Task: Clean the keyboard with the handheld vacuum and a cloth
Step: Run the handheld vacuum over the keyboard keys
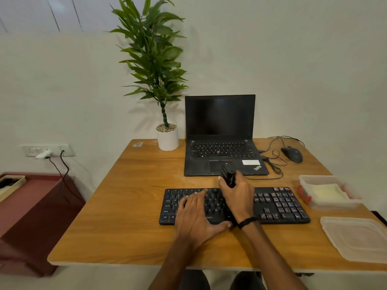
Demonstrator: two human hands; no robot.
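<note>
A black keyboard (278,206) lies near the front of the wooden desk (129,206). My left hand (194,216) rests flat on the keyboard's left half, fingers spread over the keys. My right hand (236,195) is over the keyboard's middle and grips a small black handheld vacuum (227,176), held upright with its lower end hidden behind the hand. A pale yellow cloth (328,192) lies folded inside a clear plastic box (310,183) to the right of the keyboard.
An open black laptop (219,143) stands behind the keyboard, with a potted plant (167,139) to its left. A wired mouse (292,154) and loose cables lie at the back right. The box's clear lid (356,239) lies at the front right.
</note>
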